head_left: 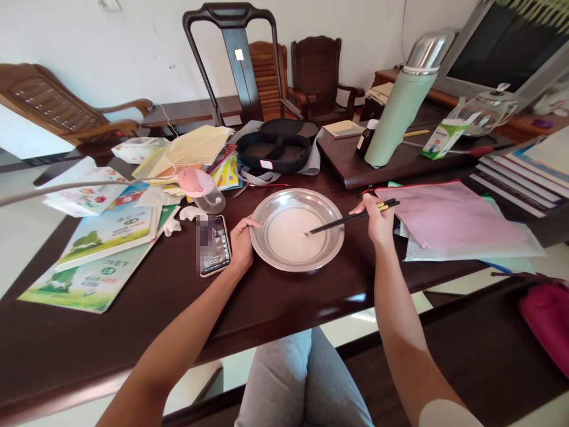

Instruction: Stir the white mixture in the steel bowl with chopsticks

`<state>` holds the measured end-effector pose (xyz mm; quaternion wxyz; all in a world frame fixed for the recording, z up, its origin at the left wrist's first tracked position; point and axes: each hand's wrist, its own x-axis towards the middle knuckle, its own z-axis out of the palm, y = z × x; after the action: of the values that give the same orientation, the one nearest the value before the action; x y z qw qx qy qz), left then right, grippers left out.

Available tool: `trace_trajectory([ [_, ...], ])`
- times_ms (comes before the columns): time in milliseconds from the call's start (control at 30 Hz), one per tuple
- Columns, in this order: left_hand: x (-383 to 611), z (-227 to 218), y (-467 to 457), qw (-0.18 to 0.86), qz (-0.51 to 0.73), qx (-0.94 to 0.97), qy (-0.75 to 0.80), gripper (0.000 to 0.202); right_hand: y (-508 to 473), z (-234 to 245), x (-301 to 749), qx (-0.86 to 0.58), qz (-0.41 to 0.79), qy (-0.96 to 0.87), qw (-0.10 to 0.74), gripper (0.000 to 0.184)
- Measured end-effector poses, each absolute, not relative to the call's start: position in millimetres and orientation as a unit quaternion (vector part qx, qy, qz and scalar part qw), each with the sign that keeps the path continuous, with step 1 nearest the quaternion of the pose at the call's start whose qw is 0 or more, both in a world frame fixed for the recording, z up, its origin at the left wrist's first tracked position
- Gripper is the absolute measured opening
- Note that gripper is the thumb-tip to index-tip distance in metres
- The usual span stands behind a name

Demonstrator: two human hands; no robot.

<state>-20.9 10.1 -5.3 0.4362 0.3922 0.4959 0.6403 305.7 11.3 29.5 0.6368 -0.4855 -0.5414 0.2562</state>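
A round metal plate (267, 207) holding a pale white layer sits on the dark wooden table (275, 296) in front of me. My left hand (242, 240) rests against the plate's left rim, fingers curled on its edge. My right hand (377, 219) is closed on a pair of dark chopsticks (351, 218) with yellow-banded tops. Their tips touch the white layer near the plate's middle. A phone (213, 244) lies face up just left of my left hand.
Picture books (102, 237) and papers cover the table's left side, with a pink-capped bottle (202, 188) behind the phone. A black tray (275, 151) stands behind the plate. A green flask (400, 107), pink folders (448, 216) and stacked books (524, 172) fill the right. Wooden chairs stand behind.
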Motion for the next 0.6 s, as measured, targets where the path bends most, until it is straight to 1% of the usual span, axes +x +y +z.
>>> trace_trajectory([
  [100, -21, -5, 10, 0.438, 0.639, 0.390, 0.498, 0.010, 9, 30, 300, -0.462, 0.310, -0.588, 0.587, 0.062],
  [167, -21, -5, 10, 0.440, 0.638, 0.387, 0.499, 0.011, 8, 30, 297, -0.449, 0.320, -0.618, 0.561, 0.060],
  [233, -20, -4, 10, 0.441, 0.640, 0.383, 0.499, 0.011, 9, 28, 298, -0.455, 0.297, -0.622, 0.565, 0.059],
  [333, -19, -4, 10, 0.440, 0.641, 0.382, 0.500, 0.011, 13, 26, 305, -0.483, 0.244, -0.576, 0.612, 0.057],
  [433, -19, -4, 10, 0.435, 0.641, 0.386, 0.500, 0.010, 14, 26, 309, -0.481, 0.247, -0.538, 0.647, 0.062],
  [500, -20, -4, 10, 0.434, 0.644, 0.387, 0.497, 0.008, 13, 27, 307, -0.464, 0.282, -0.557, 0.629, 0.063],
  [600, -20, -5, 10, 0.435, 0.646, 0.387, 0.494, 0.008, 11, 28, 301, -0.443, 0.320, -0.606, 0.578, 0.060],
])
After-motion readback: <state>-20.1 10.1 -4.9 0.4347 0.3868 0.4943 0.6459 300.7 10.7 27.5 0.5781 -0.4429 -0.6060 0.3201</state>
